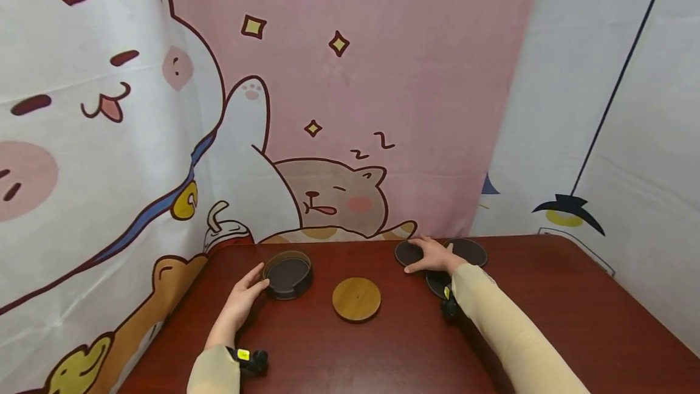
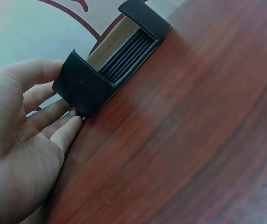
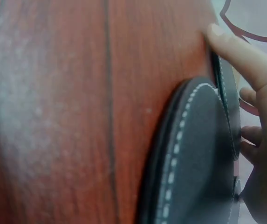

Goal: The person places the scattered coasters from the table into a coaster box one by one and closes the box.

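On the left of the table stands a round black coaster holder (image 1: 288, 284), with several dark coasters (image 2: 129, 58) stacked inside and a gap in its wall. My left hand (image 1: 244, 298) touches the holder's left side, its fingers laid against the outer wall. At the back right lie black coasters with pale stitching. My right hand (image 1: 435, 256) reaches over them and grips the leftmost coaster (image 1: 407, 253) by its edge, thumb on the near side. Another coaster (image 3: 194, 154) sits close below that hand, and a third coaster (image 1: 469, 252) lies to its right.
Between the hands a round wooden disc (image 1: 356, 300) lies flat on the reddish-brown table (image 1: 383, 357). A pink and white cartoon-printed cloth (image 1: 426, 108) hangs right behind the table's back edge and along its left side.
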A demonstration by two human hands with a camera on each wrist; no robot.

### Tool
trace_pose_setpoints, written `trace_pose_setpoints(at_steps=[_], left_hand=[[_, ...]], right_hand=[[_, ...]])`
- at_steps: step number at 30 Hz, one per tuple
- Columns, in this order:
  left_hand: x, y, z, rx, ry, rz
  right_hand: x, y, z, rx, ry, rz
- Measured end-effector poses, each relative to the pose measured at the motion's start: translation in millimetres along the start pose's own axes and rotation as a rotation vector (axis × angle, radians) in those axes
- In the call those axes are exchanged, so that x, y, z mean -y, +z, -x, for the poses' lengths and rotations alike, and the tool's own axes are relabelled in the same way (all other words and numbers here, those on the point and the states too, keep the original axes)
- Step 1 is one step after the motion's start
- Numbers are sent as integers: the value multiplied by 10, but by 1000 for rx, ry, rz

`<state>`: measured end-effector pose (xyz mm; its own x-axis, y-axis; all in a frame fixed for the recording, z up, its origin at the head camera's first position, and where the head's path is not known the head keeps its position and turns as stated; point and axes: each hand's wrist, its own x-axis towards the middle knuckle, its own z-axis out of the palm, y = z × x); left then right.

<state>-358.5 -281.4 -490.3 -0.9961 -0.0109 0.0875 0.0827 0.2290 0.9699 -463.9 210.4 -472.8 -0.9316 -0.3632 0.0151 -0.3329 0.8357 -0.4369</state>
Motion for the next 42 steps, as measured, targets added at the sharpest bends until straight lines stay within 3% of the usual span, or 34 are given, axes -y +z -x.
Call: trace_pose_setpoints(at_steps=[12, 28, 42], left_hand=[[-2, 10, 17, 1, -7, 9], [-10, 12, 21, 1, -18, 7], [5, 2, 21, 29, -2, 0]], right_hand=[[10, 17, 1, -7, 15, 31], [13, 46, 11, -100, -31, 5], [132, -247, 42, -165, -146, -110]])
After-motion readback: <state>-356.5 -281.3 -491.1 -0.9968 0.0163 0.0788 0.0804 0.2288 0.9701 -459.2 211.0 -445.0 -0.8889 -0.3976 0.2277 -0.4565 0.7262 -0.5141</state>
